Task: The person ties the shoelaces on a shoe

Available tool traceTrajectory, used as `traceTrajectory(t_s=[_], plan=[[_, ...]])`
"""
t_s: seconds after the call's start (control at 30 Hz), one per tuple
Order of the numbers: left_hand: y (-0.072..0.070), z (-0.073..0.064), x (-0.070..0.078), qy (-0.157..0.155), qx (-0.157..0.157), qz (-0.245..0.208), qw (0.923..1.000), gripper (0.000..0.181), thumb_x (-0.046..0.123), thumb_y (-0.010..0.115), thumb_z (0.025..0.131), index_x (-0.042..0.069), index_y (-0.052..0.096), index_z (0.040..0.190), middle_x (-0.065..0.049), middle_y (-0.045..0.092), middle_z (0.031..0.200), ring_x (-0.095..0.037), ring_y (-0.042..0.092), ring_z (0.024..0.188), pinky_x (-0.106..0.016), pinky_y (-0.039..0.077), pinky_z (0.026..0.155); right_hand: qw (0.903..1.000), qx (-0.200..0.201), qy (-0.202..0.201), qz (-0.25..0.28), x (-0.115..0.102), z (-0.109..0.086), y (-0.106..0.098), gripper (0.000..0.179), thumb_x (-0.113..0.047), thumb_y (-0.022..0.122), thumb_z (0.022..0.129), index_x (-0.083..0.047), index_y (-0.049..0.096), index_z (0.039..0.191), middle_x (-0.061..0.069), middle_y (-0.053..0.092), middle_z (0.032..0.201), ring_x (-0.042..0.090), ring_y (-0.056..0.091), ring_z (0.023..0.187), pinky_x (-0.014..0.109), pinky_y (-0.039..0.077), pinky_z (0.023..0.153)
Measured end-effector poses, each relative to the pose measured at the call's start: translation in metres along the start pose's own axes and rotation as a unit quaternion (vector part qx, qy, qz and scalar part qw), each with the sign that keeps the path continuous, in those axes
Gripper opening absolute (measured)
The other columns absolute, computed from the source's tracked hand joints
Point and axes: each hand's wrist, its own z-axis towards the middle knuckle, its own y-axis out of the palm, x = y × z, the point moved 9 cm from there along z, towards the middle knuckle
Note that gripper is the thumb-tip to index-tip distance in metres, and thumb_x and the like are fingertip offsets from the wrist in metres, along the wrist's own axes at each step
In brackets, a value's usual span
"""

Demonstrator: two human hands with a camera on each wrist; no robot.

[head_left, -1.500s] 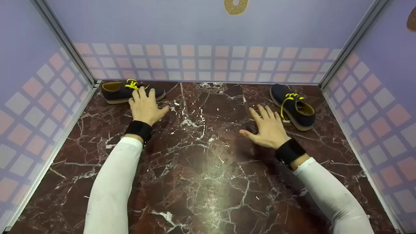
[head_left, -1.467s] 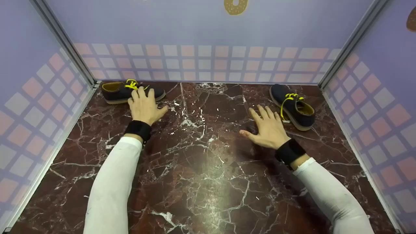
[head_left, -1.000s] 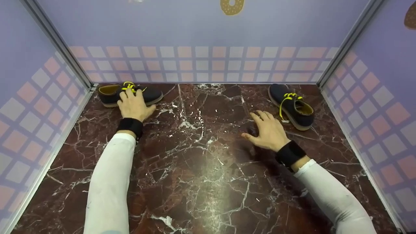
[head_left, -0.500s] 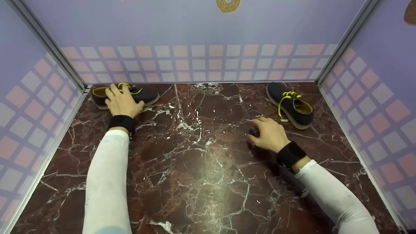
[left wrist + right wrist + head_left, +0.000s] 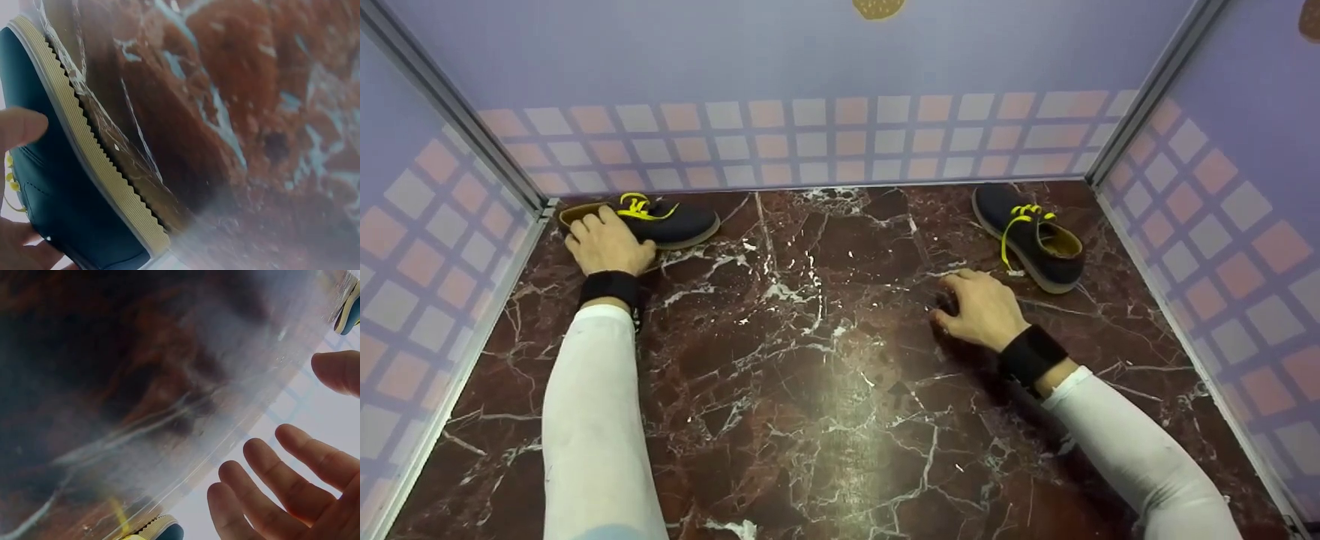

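A dark shoe with yellow laces (image 5: 682, 225) stands on the marble-patterned surface at the back left, toe to the right. My left hand (image 5: 607, 244) is at its heel end, with the fingers over the near edge of the opening and the thumb stretched out beside the near side. In the left wrist view the thumb (image 5: 25, 125) overlaps the side of the shoe (image 5: 67, 185), above its pale ridged sole. A matching shoe (image 5: 1001, 214) stands at the back right, heel toward me. My right hand (image 5: 984, 309) is left of it, fingers loosely bent around nothing.
Purple panels with pink and white squares (image 5: 810, 139) enclose the dark red marbled surface (image 5: 780, 375) at the back and both sides. Grey metal posts (image 5: 1155, 90) stand in the back corners. A black band (image 5: 609, 288) is on each wrist.
My left hand has moved left along the shoe, from its toe and laces to its heel opening. The right hand's fingers have bent from spread to loosely curled. The head view has shifted slightly.
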Motion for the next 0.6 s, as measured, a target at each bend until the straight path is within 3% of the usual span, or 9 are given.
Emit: traceTrajectory(t_s=[0.17,0.43,0.6], plan=[[-0.007,0.002,-0.008,-0.007,0.007,-0.009,0.9999,0.085,0.03,0.072,0.098,-0.014,0.036,0.161,-0.046,0.049,0.157,-0.066,0.039,0.15,-0.073,0.03,0.131,1.0,0.002,0.001,0.004,-0.001,-0.001,-0.001,0.053,-0.038,0.084,0.09,-0.007,0.077,0.132,0.02,0.078,0.133,0.049,0.076,0.115,0.068,0.064,0.089],[-0.011,-0.001,-0.013,-0.017,0.002,0.009,0.9998,0.082,0.025,0.078,0.093,-0.014,0.04,0.155,-0.049,0.052,0.153,-0.068,0.041,0.147,-0.074,0.031,0.129,0.9999,-0.001,0.005,0.012,-0.002,-0.004,-0.004,0.054,-0.039,0.085,0.089,-0.007,0.077,0.132,0.019,0.077,0.137,0.05,0.076,0.119,0.067,0.064,0.094],[-0.013,-0.001,-0.014,-0.012,0.003,0.028,0.9995,0.077,0.023,0.074,0.097,-0.014,0.042,0.156,-0.049,0.053,0.153,-0.069,0.042,0.146,-0.073,0.031,0.13,0.9999,-0.001,0.006,0.011,-0.003,-0.006,-0.005,0.055,-0.039,0.084,0.09,-0.007,0.076,0.133,0.018,0.077,0.137,0.049,0.075,0.12,0.067,0.064,0.092]])
